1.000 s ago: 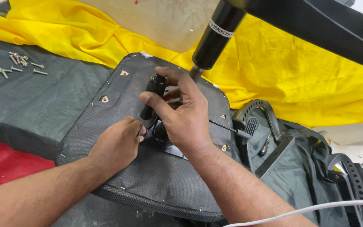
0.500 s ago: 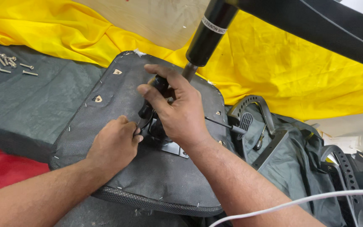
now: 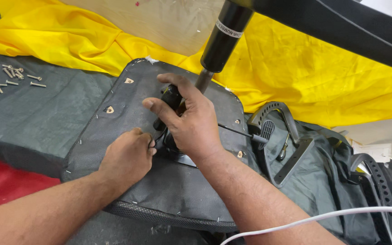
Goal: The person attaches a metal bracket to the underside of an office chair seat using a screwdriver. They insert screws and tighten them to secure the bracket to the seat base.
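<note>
An upturned chair seat (image 3: 128, 113) covered in dark grey fabric lies on the bench. In its middle sits a black metal mechanism with a gas cylinder (image 3: 222, 38) rising from it. My right hand (image 3: 189, 120) is wrapped over the mechanism, gripping a black handle (image 3: 169, 100) with a yellow band. Just left of the mechanism, my left hand (image 3: 130, 156) rests on the seat as a closed fist, its fingertips hidden against the mechanism's base. What they pinch cannot be seen. A thin black lever (image 3: 239, 132) sticks out to the right.
Several loose screws (image 3: 17, 78) lie on dark fabric at the far left. Yellow cloth (image 3: 323, 77) covers the back. Black plastic armrest parts (image 3: 282, 136) lie to the right, a white cable (image 3: 323, 217) crosses the lower right, and red fabric (image 3: 5, 186) shows at lower left.
Both hands stay on the mechanism with only small shifts. The view has drifted slightly, so the seat sits a little differently in frame.
</note>
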